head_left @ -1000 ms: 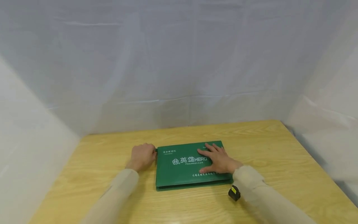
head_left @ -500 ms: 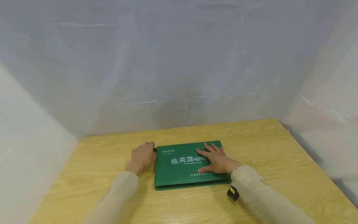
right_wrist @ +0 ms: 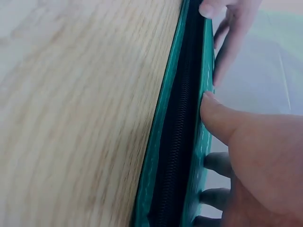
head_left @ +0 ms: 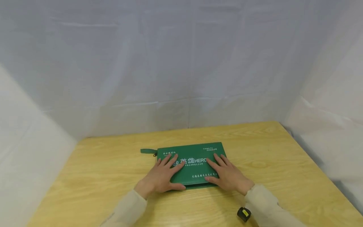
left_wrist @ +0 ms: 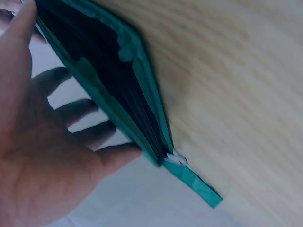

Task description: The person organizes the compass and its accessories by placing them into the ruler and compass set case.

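A flat green zip document bag with white lettering, including HERO, lies on the table. My left hand rests on its left part with fingers spread. On its right part lies my right hand, also spread. From the far left corner sticks out a green pull strap. The left wrist view shows a metal zip slider at that corner, with a dark gap between the green edges along the side. In the right wrist view the zip teeth run along the dark near side, and both thumbs touch the upper edge.
The bag lies on a wood-grain table. Pale sheeting hangs behind the table and at both sides. A small black object with a yellow mark is beside the right sleeve.
My left hand has let go of the pull strap at the far left corner and moved right onto the bag. My right hand has slid slightly toward me, uncovering the lettering at the far right.
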Demonstrator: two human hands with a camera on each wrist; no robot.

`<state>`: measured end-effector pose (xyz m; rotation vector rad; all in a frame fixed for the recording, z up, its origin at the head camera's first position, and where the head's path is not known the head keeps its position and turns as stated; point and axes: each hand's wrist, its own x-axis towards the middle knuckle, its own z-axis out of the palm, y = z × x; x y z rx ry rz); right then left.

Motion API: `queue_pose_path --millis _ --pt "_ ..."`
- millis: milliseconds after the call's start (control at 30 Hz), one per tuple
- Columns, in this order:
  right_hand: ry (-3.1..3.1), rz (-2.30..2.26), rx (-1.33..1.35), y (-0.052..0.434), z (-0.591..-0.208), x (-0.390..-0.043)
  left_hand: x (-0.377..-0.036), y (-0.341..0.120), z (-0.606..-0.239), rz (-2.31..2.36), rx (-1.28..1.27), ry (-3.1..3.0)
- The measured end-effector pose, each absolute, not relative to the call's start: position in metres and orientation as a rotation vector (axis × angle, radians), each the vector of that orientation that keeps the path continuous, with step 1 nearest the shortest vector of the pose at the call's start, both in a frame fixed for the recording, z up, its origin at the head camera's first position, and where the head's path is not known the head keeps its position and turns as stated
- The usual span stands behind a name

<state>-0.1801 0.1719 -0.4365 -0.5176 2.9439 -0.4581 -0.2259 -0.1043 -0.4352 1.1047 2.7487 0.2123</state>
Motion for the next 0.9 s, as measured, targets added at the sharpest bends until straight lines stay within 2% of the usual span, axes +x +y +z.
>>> queue_pose_path --millis 233,400,667,900 --pt "2.926 -0.479 -0.554 0.181 -0.437 -0.184 -0.219 -0.094 -0.438 0.188 1.106 2.807" --pt "2.99 -0.46 -0.484 0.181 -0.437 -0.182 -0.226 -0.091 -0.436 0.175 1.118 2.79" --pt "3.148 -0.407 -0.218 0.152 -0.433 -0.158 -0.261 -0.101 -0.418 0.41 1.083 2.752" --pt "3.221 -0.245 -0.135 0.131 -0.437 -0.154 -0.294 -0.101 -0.421 0.325 1.06 2.755"
